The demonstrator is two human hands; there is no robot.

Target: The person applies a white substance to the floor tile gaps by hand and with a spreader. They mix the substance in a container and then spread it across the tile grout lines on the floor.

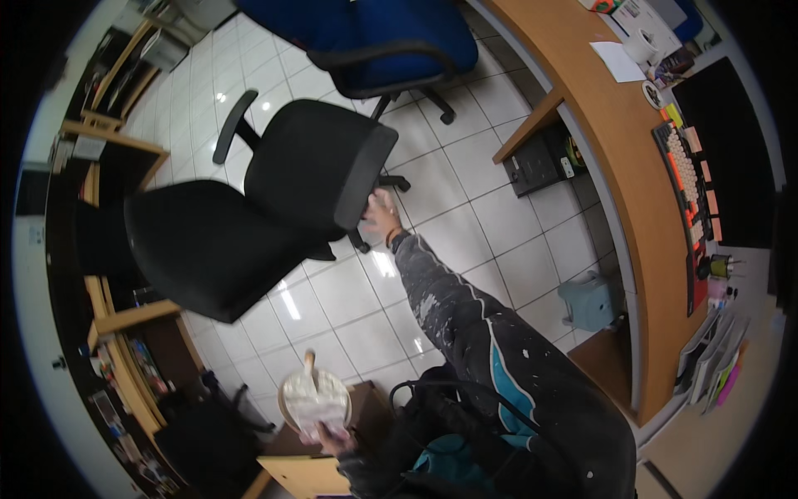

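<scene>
Head view puts the left hand near, grasping the rim of a round tub with a wooden-handled tool standing in it, while the right hand reaches farther off to the front edge of a black chair, left of the desk; blur hides whether that grip is clenched or released. Moving the chair would likely go best with a firm, low hold on the seat, the tub held level and well apart.

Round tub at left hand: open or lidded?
Open: the round tub shows no lid, and a wooden handle sticks out past its rim. Fill level: cannot tell.
</scene>
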